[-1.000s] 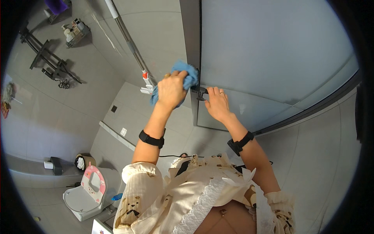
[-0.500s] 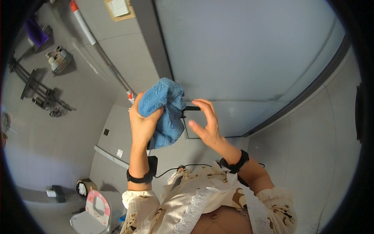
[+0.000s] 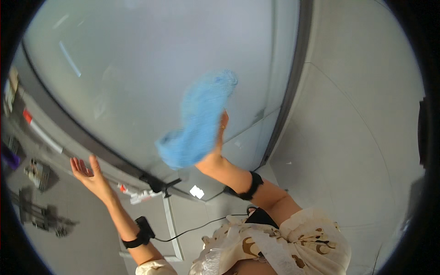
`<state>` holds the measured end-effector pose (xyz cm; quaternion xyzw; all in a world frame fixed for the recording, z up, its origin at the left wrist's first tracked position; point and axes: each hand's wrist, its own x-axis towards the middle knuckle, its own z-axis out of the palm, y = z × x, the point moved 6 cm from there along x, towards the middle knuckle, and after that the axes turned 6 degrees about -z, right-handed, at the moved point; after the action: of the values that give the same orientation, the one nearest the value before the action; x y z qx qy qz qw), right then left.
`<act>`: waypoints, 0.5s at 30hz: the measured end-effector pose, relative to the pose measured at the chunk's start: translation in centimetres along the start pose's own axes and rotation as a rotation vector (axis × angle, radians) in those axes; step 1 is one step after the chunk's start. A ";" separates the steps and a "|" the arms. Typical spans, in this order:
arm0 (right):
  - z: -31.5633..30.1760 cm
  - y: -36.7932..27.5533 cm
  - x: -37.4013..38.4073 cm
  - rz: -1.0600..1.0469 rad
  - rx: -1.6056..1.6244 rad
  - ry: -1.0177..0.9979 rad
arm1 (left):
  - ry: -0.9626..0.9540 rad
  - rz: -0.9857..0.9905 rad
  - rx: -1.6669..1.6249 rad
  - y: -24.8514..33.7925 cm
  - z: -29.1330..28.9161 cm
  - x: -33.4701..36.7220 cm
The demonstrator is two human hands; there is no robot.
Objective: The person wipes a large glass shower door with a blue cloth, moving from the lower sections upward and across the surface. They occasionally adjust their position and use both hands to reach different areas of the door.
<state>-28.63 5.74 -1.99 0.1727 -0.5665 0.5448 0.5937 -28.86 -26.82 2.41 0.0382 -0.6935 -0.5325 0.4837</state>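
Note:
A blue microfibre cloth (image 3: pixel 201 114), smeared by motion, is in my right hand (image 3: pixel 213 158). The cloth hides most of that hand's fingers. It lies in front of the frosted glass panel (image 3: pixel 133 68), and I cannot tell whether it touches the glass. My left hand (image 3: pixel 95 182) is held out at the left with its fingers apart and nothing in it. The dark frame (image 3: pixel 103 149) of the panel runs close beside that hand. A black handle (image 3: pixel 160 184) sits at the lower corner of the panel.
At the left a pole with a red end (image 3: pixel 43 133) leans along the tiled wall. Wall shelves with bottles (image 3: pixel 36 174) and a black rack (image 3: pixel 34 213) are farther left. Grey wall tiles (image 3: pixel 348 137) stand at the right. A black cable (image 3: pixel 195 225) runs between my wrist straps.
The cloth has passed from my left hand to my right, and moved up over the glass. My left hand has opened and moved left. The view has turned toward the panel.

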 end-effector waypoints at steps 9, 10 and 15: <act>0.9 7.3 2.7 -0.547 -0.552 -0.245 | -0.105 -0.358 -0.169 -13.8 2.4 6.9; -0.8 8.3 2.8 -0.522 -0.581 -0.210 | -0.096 -0.317 -0.172 -13.9 2.4 6.9; -11.7 15.1 5.9 -0.254 -0.788 0.039 | -0.097 -0.264 -0.279 -14.3 2.8 7.1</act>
<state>-37.11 23.28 -6.66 -0.0097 -0.6947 0.2119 0.6874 -41.18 -35.00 -4.10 0.0356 -0.6246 -0.6833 0.3764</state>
